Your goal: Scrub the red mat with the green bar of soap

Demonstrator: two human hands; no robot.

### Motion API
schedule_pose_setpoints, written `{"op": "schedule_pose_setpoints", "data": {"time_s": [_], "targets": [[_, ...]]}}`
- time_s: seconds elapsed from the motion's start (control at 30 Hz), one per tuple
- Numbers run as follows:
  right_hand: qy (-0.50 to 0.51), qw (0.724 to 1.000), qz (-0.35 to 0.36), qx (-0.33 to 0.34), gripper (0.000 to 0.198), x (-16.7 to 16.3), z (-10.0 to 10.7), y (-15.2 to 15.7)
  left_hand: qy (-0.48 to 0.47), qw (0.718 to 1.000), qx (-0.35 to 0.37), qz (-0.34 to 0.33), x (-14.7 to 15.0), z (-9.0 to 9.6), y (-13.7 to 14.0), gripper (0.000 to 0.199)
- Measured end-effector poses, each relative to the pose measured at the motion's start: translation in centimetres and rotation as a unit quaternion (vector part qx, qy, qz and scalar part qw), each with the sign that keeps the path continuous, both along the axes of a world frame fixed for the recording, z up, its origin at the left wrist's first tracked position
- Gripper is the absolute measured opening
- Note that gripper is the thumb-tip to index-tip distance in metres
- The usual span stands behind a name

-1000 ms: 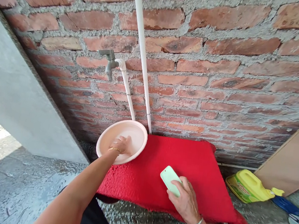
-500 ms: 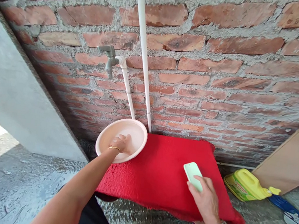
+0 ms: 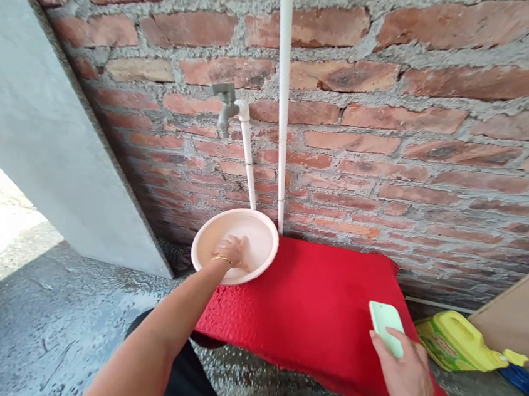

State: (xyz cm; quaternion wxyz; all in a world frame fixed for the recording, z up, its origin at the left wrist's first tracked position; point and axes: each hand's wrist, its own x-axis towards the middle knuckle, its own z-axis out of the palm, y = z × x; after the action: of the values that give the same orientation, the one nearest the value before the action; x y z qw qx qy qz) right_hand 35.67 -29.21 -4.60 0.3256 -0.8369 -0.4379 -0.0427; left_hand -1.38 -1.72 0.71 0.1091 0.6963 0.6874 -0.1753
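Over the last sec or so the person's R hand (image 3: 409, 377) has moved away from the L hand (image 3: 230, 251), taking the pale green, round-cornered, plastic-looking block (image 3: 384, 321) from about mid-length of the bright red, fabric-covered tabletop (image 3: 310, 303) to near its R end. The R hand grips the block by its near half, thumb on one side, fingers on the other; the block's underside is hidden, so can't tell for sure if it's a brush, or if it's pressed on the fabric. This reads as a sweep along the red cover, w/ the block now at the end farthest from the L hand. The L hand hasn't shifted much: it's down inside the pale pink, round plastic basin (image 3: 260, 238), fingers partly hidden, so can't tell if it holds anything. The dull grey tap (image 3: 227, 111) sits beyond & above the L hand, untouched; the yellow plastic jug w/ a handle (image 3: 457, 341) lies just R of the R hand, on the ground, also untouched.
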Motion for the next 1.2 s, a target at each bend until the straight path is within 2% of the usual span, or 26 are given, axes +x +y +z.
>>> {"op": "schedule_pose_setpoints", "data": {"time_s": [0.07,0.17,0.23,0.3,0.37,0.43,0.57,0.63,0.67,0.73,0.87,0.97,1.0,1.07,1.2], "targets": [[0.011,0.996,0.094,0.008,0.031,-5.0,0.1,1.4,0.003,0.999,-0.033,0.004,0.1,0.0,0.1,0.129],[0.006,0.961,0.276,-0.009,0.022,-14.4,0.3,3.7,-0.006,0.999,-0.041,0.022,0.3,-0.2,0.4,0.133],[-0.025,0.937,0.345,-0.035,0.02,-19.4,0.5,4.8,-0.013,0.999,-0.037,0.022,0.4,-0.3,0.5,0.134],[-0.051,0.926,0.369,-0.058,0.02,-21.6,0.6,5.6,-0.022,0.999,-0.036,0.022,0.5,-0.3,0.5,0.133],[-0.058,0.93,0.356,-0.07,0.019,-20.6,0.4,6.0,-0.038,0.998,-0.033,0.026,0.5,-0.3,0.5,0.132],[-0.039,0.945,0.316,-0.073,0.022,-16.7,0.0,6.0,-0.056,0.998,-0.027,0.029,0.5,-0.4,0.5,0.131],[0.012,0.985,0.157,-0.076,0.037,-6.9,-0.5,4.4,-0.089,0.995,-0.019,0.027,0.5,-0.5,0.5,0.131],[0.006,0.992,0.097,-0.082,0.039,-4.6,-0.2,3.9,-0.095,0.995,-0.02,0.028,0.5,-0.6,0.6,0.133],[0.001,0.992,0.091,-0.085,0.039,-4.5,0.0,3.9,-0.093,0.995,-0.02,0.03,0.5,-0.6,0.6,0.133],[0.002,0.988,0.129,-0.088,0.04,-6.7,0.4,4.6,-0.083,0.996,-0.022,0.031,0.6,-0.5,0.5,0.133],[-0.019,0.952,0.297,-0.079,0.027,-15.6,1.0,7.3,-0.053,0.998,-0.035,0.014,0.5,-0.1,0.3,0.134],[-0.056,0.928,0.354,-0.097,0.022,-19.3,1.0,8.8,-0.034,0.999,-0.037,0.003,0.4,0.2,0.1,0.135],[-0.055,0.928,0.353,-0.103,0.022,-19.1,0.9,9.1,-0.03,0.999,-0.037,0.0,0.4,0.2,0.1,0.135],[-0.041,0.938,0.327,-0.108,0.025,-16.7,0.7,9.3,-0.024,0.999,-0.041,-0.002,0.4,0.2,0.1,0.136],[-0.03,0.977,0.186,-0.101,0.035,-7.7,0.5,8.1,-0.02,0.999,-0.036,0.001,0.5,-0.1,0.3,0.137]]}}
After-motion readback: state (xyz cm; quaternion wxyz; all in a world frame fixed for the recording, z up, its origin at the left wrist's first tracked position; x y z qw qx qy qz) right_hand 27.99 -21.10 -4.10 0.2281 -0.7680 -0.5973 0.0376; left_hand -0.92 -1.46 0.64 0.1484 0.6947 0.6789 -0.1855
